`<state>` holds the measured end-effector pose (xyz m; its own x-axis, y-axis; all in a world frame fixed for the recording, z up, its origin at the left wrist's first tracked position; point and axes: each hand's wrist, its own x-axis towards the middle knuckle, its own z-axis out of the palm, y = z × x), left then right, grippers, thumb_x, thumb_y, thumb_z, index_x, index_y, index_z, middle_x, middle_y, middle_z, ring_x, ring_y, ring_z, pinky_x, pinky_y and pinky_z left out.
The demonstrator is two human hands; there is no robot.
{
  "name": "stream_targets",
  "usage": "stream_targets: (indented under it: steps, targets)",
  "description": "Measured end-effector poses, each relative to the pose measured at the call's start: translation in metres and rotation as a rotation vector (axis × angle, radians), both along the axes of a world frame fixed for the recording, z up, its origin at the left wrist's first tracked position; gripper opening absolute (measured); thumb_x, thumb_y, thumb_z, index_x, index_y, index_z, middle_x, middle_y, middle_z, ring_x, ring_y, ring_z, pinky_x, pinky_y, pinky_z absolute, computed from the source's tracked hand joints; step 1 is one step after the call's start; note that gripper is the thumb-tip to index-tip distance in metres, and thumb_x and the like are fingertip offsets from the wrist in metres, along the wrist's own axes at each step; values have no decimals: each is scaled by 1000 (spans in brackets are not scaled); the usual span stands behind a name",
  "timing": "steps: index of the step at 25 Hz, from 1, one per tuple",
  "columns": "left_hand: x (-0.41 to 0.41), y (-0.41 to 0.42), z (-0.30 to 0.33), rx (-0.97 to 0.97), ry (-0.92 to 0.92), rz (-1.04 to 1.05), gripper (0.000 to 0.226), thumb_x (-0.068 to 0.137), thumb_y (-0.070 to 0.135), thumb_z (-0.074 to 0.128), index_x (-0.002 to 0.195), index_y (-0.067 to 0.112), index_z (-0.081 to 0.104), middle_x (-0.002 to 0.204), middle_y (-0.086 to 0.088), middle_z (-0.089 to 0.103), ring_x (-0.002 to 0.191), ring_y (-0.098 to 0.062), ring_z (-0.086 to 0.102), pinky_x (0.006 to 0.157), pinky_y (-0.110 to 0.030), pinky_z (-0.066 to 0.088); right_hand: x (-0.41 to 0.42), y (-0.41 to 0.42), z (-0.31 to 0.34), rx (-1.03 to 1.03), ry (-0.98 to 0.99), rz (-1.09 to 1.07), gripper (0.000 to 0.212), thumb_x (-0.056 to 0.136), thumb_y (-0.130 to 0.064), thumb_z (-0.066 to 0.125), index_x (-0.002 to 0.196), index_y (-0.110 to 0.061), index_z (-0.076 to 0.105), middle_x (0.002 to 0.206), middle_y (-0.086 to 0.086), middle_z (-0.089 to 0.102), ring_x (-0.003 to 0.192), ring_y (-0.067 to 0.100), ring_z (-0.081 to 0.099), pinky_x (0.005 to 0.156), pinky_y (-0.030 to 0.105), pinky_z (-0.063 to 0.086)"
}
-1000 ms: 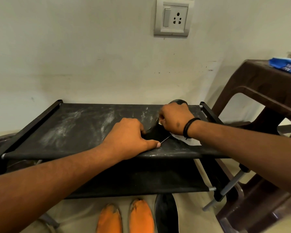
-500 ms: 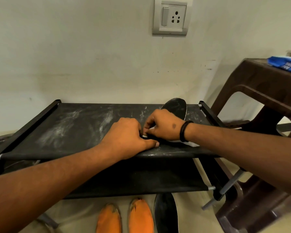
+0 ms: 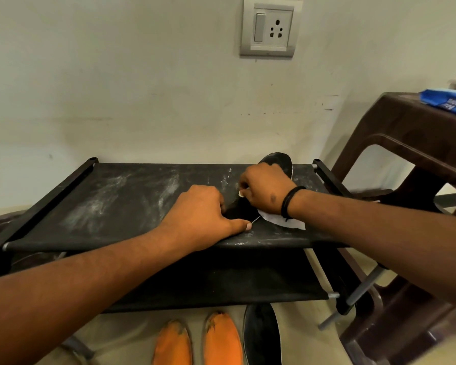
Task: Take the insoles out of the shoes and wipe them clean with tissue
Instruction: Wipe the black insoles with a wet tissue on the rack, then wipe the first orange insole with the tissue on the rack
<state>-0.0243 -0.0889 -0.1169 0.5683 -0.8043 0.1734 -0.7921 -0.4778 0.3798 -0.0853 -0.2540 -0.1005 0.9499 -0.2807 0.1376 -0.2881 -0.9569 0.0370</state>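
A black insole (image 3: 278, 164) lies on the top shelf of a black fabric shoe rack (image 3: 121, 198), its far end showing past my right hand. My left hand (image 3: 203, 214) holds the near end of the insole down, fingers curled over it and thumb stretched along its edge. My right hand (image 3: 265, 189) grips a white tissue (image 3: 282, 222) and presses it on the insole's middle; part of the tissue trails out under my wrist. Most of the insole is hidden by both hands.
On the floor below lie two orange insoles (image 3: 173, 343) (image 3: 223, 339) and another black insole (image 3: 262, 335). A brown plastic stool (image 3: 416, 143) stands at the right with a blue tissue pack (image 3: 448, 101) on top. The rack stands against a wall with a socket (image 3: 270, 27).
My right hand with the tissue slid back toward me along the insole, then away again to its middle. My left hand stayed in place holding the near end.
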Motion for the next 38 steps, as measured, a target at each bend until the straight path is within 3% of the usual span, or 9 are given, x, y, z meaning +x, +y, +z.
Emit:
stream_targets:
  steps: [4, 8, 13, 17, 21, 26, 31, 34, 38]
  targets:
    - [1, 2, 0, -16, -9, 11, 55, 67, 68, 75, 67, 14, 70, 55, -1, 63, 54, -14, 62, 59, -39, 58, -12, 23, -8, 232, 44, 233, 16, 91, -30, 61, 94, -21, 74, 93, -2, 72, 86, 17, 67, 83, 38, 54]
    - [3, -1, -3, 4, -10, 8, 69, 63, 80, 67, 75, 12, 75, 63, -3, 68, 60, -17, 66, 61, -42, 59, -7, -18, 1, 3, -17, -47, 18, 94, -31, 56, 93, -22, 72, 94, -1, 71, 89, 21, 65, 85, 43, 51]
    - [3, 1, -2, -25, -26, -11, 50, 68, 68, 73, 75, 19, 74, 62, 3, 65, 59, -9, 63, 57, -29, 54, -25, 16, -9, 293, 28, 269, 12, 90, -23, 65, 94, -18, 75, 92, -2, 72, 83, 14, 66, 76, 30, 54]
    - [1, 1, 0, -18, -14, -44, 54, 72, 71, 71, 90, 21, 77, 78, 4, 69, 72, -9, 65, 69, -33, 59, -21, -23, 3, 80, -6, 16, 15, 93, -27, 60, 89, -21, 73, 92, 0, 72, 83, 18, 66, 76, 39, 56]
    - [-1, 3, 2, -35, -37, -61, 43, 74, 66, 73, 91, 27, 77, 82, 3, 66, 72, -9, 62, 66, -30, 56, -36, 11, -6, 309, 50, 286, 11, 90, -23, 65, 90, -18, 75, 90, -2, 72, 83, 12, 66, 77, 30, 56]
    - [-1, 3, 2, -15, -16, -70, 51, 75, 68, 71, 105, 27, 78, 90, 6, 66, 80, -7, 63, 72, -27, 56, -33, -13, 1, 83, 18, 71, 14, 94, -27, 59, 91, -22, 73, 94, -2, 69, 87, 17, 65, 76, 34, 55]
    - [0, 3, 2, -17, -18, -65, 45, 74, 69, 70, 96, 29, 79, 80, 5, 68, 72, -8, 64, 66, -29, 57, -38, 6, 0, 316, 57, 214, 12, 91, -25, 63, 90, -21, 74, 92, -3, 72, 82, 10, 66, 77, 30, 56]
    - [-1, 3, 3, 7, -21, -65, 51, 76, 69, 69, 104, 28, 79, 85, 6, 68, 76, -7, 63, 70, -29, 58, -38, -8, 8, 169, 59, 89, 15, 94, -26, 60, 95, -20, 75, 96, -1, 72, 83, 14, 66, 78, 35, 57]
    - [-1, 5, 2, 14, -65, -27, 51, 73, 74, 66, 99, 32, 78, 83, 9, 68, 73, -6, 64, 67, -33, 60, -42, 5, 10, 254, 148, 250, 11, 89, -18, 65, 85, -15, 75, 84, -4, 73, 79, 11, 67, 78, 31, 57]
